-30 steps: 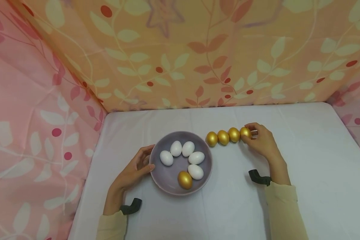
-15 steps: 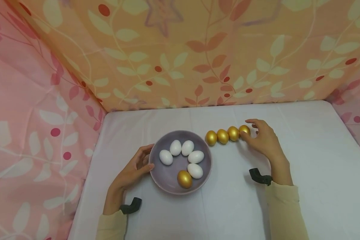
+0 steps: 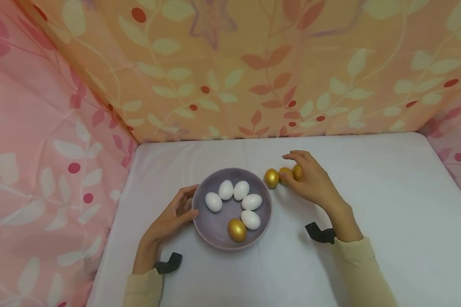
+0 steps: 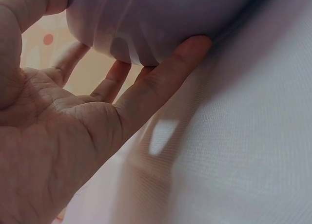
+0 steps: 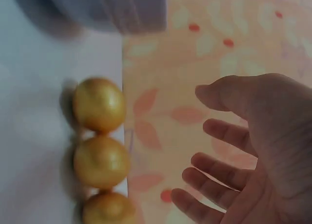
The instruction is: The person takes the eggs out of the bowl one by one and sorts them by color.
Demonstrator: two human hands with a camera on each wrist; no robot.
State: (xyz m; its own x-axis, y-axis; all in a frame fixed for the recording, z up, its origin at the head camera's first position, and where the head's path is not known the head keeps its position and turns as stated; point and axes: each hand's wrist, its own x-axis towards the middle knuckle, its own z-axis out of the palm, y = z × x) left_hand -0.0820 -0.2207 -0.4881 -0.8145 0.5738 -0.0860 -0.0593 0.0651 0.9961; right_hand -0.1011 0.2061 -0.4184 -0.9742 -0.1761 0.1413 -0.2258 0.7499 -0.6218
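Over gold eggs (image 3: 271,178), right hand (image 3: 312,180) clear; left hand (image 3: 170,217) touches bowl edge (image 3: 215,244).

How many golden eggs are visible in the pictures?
4: one golden egg inside the bowl, three golden eggs in a row on the table to its right. The right hand may hide another.

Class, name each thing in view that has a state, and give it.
White tablecloth: spread out
Purple bowl: upright, partly filled
Five white eggs: unbroken, in bowl
Lone gold egg: unbroken, in bowl
Gold egg row: on tablecloth, three visible
Left hand: touching bowl's side
Right hand: fingers apart, holding nothing
Patterned orange cloth: hanging
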